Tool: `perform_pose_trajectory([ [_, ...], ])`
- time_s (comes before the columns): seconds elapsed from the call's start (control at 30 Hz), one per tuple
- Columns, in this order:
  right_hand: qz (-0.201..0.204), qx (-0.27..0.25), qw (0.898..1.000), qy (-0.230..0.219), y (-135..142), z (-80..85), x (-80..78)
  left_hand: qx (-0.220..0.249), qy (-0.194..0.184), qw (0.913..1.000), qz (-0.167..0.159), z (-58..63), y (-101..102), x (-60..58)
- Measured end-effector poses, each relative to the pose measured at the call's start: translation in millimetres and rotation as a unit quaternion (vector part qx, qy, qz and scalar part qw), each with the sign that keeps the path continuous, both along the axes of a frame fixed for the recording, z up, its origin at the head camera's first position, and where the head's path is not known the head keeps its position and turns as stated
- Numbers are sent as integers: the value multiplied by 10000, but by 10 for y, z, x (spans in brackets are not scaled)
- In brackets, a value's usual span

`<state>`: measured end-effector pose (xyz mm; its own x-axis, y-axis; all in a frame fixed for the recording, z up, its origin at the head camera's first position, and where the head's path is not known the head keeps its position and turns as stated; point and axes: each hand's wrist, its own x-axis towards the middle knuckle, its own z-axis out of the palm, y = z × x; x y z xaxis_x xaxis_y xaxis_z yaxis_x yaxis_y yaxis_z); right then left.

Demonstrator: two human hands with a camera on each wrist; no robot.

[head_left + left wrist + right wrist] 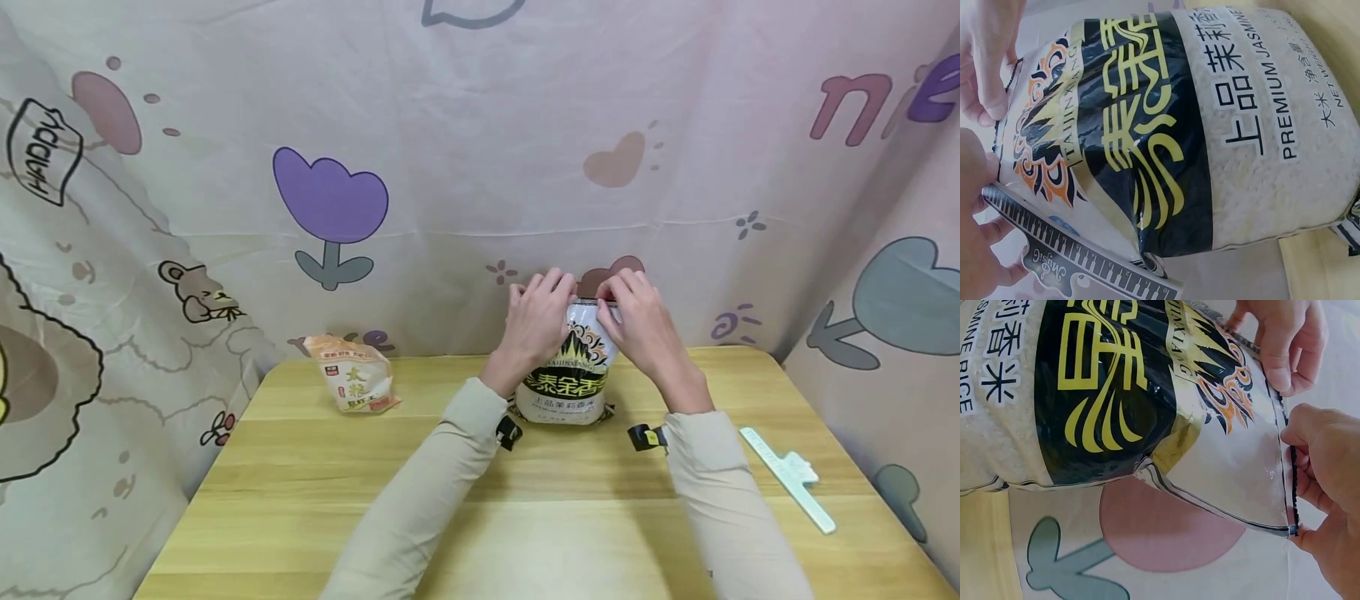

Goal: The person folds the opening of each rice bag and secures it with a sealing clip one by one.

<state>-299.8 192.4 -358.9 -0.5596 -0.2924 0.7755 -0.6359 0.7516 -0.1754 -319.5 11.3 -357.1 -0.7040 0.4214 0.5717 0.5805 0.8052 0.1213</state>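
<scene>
A bag of jasmine rice (pixel 564 387) stands upright on the table, its black band and yellow lettering facing me. My left hand (pixel 534 325) pinches the top edge near its left corner. In the left wrist view, a long black-and-white clip with piano keys (pixel 1066 240) slants down along the bag's side, one end between my left thumb and fingers. My right hand (pixel 637 321) pinches the right part of the same edge; the right wrist view shows the thumb (pixel 1304 422) on the front and fingers behind. The bag's upper part is flattened and stretched between both hands.
A smaller orange-and-white packet (pixel 352 375) stands at the table's back left. To the right of my right arm lies a pale green clip (pixel 791 479). Behind the wooden table (pixel 300 500) hangs a printed curtain (pixel 480 183), close to the bag.
</scene>
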Motion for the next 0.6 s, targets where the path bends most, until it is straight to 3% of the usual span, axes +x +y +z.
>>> perform_pose_trajectory([
  [0.43, -312, 57, 9990, -302, 410, 36, 35, -148, -148, 9998, -41, 13, 446, -74],
  [0.6, -166, 76, 9995, -273, 486, 59, 21, 29, -275, 9996, -41, 42, 528, -79],
])
